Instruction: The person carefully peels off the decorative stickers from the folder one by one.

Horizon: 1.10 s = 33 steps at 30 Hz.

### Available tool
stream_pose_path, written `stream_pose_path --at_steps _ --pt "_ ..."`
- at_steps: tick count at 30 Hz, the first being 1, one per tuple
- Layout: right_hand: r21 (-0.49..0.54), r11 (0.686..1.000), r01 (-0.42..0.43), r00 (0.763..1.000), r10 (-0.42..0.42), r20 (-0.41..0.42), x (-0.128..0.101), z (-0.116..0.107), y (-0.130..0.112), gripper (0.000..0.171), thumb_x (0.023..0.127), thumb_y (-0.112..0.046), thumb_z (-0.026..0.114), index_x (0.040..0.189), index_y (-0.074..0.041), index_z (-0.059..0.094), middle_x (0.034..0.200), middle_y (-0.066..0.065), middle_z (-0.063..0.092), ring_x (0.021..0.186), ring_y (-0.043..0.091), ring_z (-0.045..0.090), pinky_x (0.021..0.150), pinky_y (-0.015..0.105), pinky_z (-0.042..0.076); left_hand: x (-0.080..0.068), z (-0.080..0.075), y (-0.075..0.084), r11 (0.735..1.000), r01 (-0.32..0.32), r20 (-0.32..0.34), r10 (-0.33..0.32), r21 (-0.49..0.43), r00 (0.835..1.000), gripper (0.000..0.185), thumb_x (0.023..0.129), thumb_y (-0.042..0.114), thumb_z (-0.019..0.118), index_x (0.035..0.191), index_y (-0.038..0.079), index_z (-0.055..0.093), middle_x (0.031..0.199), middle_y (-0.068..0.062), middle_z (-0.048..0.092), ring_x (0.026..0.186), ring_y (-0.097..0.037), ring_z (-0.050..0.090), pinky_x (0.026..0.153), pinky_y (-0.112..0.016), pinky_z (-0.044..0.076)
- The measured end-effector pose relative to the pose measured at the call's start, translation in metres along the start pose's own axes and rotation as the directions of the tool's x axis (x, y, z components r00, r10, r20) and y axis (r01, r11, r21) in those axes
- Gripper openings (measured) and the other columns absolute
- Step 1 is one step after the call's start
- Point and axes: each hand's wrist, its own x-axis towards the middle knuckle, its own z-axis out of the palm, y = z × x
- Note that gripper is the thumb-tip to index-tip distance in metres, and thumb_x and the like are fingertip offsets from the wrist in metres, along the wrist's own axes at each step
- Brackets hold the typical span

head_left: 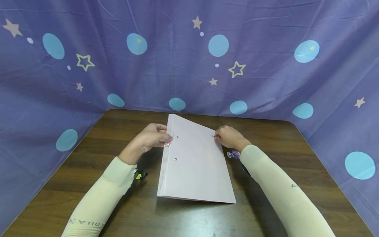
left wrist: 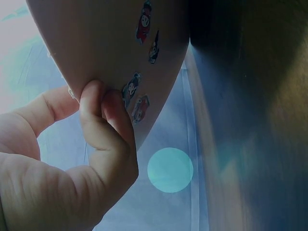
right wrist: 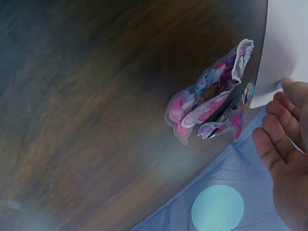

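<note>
A pale pinkish-white folder (head_left: pixel 195 164) is held tilted above the table. My left hand (head_left: pixel 154 135) grips its spine edge, thumb on the front and fingers behind. Several small cartoon stickers (left wrist: pixel 143 21) show on the folder's other side in the left wrist view. By the left thumb, a small pink sticker (head_left: pixel 168 144) sits on the spine. My right hand (head_left: pixel 230 136) is at the folder's right edge, its fingertips pinching a tiny bluish-purple sticker (head_left: pixel 213 136) against the front; the fingers largely hide it. Near that wrist lie several loose, colourful cartoon stickers (right wrist: pixel 204 103).
Brown wooden table (head_left: pixel 118 197) lies beneath both arms. A blue-purple curtain (head_left: pixel 189 59) with stars and light blue dots hangs behind it and along its sides. Two small rivets (head_left: pixel 175 159) mark the folder's front near the spine.
</note>
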Motion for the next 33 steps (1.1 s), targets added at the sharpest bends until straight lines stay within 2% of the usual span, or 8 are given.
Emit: stream_pose_path --at_steps 9,13,18,26,33 --pt "0.001 1.000 0.022 1.000 -0.022 -0.004 0.003 0.003 -0.005 0.016 0.103 -0.015 0.062 0.101 -0.007 0.076 0.094 0.005 0.072 0.084 0.019 0.063 0.080 0.039 0.054 0.000 -0.001 0.000 1.000 0.008 -0.002 -0.008 0.012 1.000 0.065 0.089 -0.001 0.071 0.144 -0.012 0.037 0.122 -0.021 0.059 0.085 -0.016 0.066 0.077 -0.034 0.060" --pt "-0.005 1.000 0.009 1.000 -0.009 0.013 0.006 0.002 -0.008 0.016 0.103 -0.013 0.061 0.095 -0.009 0.075 0.088 0.002 0.070 0.079 0.017 0.061 0.077 0.038 0.054 0.000 -0.001 0.000 1.000 0.006 -0.002 -0.006 0.014 1.000 0.064 0.089 -0.002 0.071 0.143 -0.012 0.038 0.122 -0.021 0.060 0.084 -0.016 0.067 0.077 -0.034 0.061" --pt "-0.033 0.999 -0.026 0.999 0.027 0.022 0.008 0.002 -0.013 0.019 0.103 -0.013 0.059 0.093 -0.009 0.075 0.087 0.003 0.070 0.078 0.018 0.061 0.074 0.038 0.055 0.000 0.000 0.000 1.000 0.000 0.001 0.000 0.011 1.000 0.063 0.089 -0.002 0.070 0.142 -0.012 0.038 0.121 -0.021 0.061 0.084 -0.015 0.067 0.076 -0.034 0.061" --pt "-0.131 0.989 -0.062 0.998 0.065 0.018 0.010 0.003 -0.020 0.023 0.103 -0.016 0.056 0.087 -0.006 0.070 0.087 0.009 0.071 0.086 0.028 0.069 0.078 0.046 0.058 0.000 0.001 0.001 1.000 0.002 -0.002 -0.002 0.008 1.000 0.063 0.089 -0.003 0.070 0.143 -0.012 0.038 0.121 -0.021 0.060 0.084 -0.016 0.067 0.077 -0.034 0.061" --pt "-0.164 0.986 -0.034 0.999 0.035 0.003 0.011 0.004 -0.020 0.021 0.102 -0.015 0.056 0.096 -0.001 0.070 0.096 0.014 0.072 0.096 0.035 0.070 0.085 0.049 0.058 -0.002 0.001 0.003 1.000 -0.002 0.006 0.002 0.005 1.000 0.065 0.090 -0.002 0.070 0.144 -0.013 0.036 0.119 -0.020 0.061 0.083 -0.014 0.066 0.076 -0.033 0.060"
